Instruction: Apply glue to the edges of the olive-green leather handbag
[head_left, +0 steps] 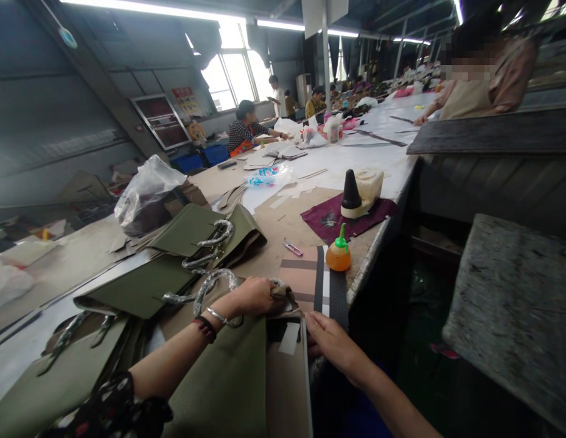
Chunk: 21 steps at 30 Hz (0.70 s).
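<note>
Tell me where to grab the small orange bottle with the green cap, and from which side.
Grip the orange bottle around its round body, coming from above or from the table-edge side. It stands upright with a narrow green nozzle on top, too thin to hold well, and nothing crowds it there.

L hand [258,296] grips olive bag [228,377] top edge near table [283,225] front; R hand [331,340] flat on bag's right edge. Orange glue bottle [338,252] just beyond.

Near the table edge, a small orange bottle [338,255] with green nozzle, just beside a pink clipper [293,247]. Further back, on a dark red cloth [326,222], a black cone [351,191]. At left, a crumpled plastic bag [143,194]. Far behind, several seated people.
</note>
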Each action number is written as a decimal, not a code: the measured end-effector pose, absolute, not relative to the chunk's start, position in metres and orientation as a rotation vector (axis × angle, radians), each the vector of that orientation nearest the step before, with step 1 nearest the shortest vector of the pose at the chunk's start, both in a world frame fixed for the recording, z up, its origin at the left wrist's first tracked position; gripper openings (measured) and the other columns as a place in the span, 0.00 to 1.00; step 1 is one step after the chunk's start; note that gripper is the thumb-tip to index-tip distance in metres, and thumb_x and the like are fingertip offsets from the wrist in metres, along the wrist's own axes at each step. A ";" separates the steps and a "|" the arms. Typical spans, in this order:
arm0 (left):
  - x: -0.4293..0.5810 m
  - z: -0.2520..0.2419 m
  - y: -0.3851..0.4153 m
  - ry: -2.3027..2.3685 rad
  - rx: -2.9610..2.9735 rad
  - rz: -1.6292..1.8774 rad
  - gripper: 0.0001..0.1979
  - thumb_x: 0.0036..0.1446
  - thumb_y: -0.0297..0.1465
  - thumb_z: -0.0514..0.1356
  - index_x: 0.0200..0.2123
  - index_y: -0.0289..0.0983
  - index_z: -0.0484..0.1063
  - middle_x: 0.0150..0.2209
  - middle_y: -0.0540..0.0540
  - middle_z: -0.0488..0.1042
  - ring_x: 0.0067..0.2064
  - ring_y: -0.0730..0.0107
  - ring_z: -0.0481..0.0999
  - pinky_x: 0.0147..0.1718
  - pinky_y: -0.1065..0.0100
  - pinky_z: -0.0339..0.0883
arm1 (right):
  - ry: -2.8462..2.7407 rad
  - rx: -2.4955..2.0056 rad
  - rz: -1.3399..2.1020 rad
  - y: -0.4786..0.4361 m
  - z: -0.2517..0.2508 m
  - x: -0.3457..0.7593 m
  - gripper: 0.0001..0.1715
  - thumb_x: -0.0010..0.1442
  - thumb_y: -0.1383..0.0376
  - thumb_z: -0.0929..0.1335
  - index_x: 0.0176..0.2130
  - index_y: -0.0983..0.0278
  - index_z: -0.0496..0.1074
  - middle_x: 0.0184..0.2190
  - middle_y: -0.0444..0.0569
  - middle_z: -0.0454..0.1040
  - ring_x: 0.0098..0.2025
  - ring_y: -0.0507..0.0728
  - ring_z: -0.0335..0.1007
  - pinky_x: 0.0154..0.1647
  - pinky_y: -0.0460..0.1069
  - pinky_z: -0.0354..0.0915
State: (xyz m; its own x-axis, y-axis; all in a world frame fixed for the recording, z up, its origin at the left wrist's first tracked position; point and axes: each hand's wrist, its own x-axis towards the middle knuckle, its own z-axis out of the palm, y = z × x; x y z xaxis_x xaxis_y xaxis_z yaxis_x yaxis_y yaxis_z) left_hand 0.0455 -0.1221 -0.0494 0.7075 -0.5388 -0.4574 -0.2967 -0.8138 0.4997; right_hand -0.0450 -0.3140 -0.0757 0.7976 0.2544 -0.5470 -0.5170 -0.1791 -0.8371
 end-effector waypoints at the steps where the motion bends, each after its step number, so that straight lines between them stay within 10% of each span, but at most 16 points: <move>1: 0.046 -0.050 -0.124 -0.657 2.518 -0.843 0.18 0.52 0.45 0.50 0.30 0.40 0.73 0.28 0.47 0.73 0.30 0.68 0.72 0.28 0.73 0.60 | 0.222 -1.669 0.671 -0.315 -0.076 -0.045 0.33 0.56 0.44 0.59 0.45 0.69 0.65 0.29 0.50 0.70 0.30 0.56 0.70 0.25 0.48 0.66; 8: 0.047 -0.056 -0.131 -0.644 2.493 -0.851 0.14 0.51 0.41 0.51 0.27 0.38 0.71 0.28 0.46 0.73 0.30 0.67 0.72 0.29 0.72 0.61 | -0.078 -2.396 0.252 -0.312 -0.065 -0.034 0.20 0.58 0.58 0.63 0.47 0.66 0.66 0.39 0.50 0.67 0.38 0.55 0.66 0.41 0.50 0.63; 21: 0.049 -0.048 -0.125 -0.581 2.366 -0.890 0.14 0.44 0.44 0.58 0.28 0.39 0.72 0.27 0.51 0.73 0.32 0.66 0.71 0.29 0.74 0.59 | -0.029 -2.616 0.295 -0.300 -0.075 -0.021 0.12 0.61 0.65 0.62 0.26 0.64 0.64 0.29 0.44 0.66 0.33 0.53 0.66 0.33 0.46 0.54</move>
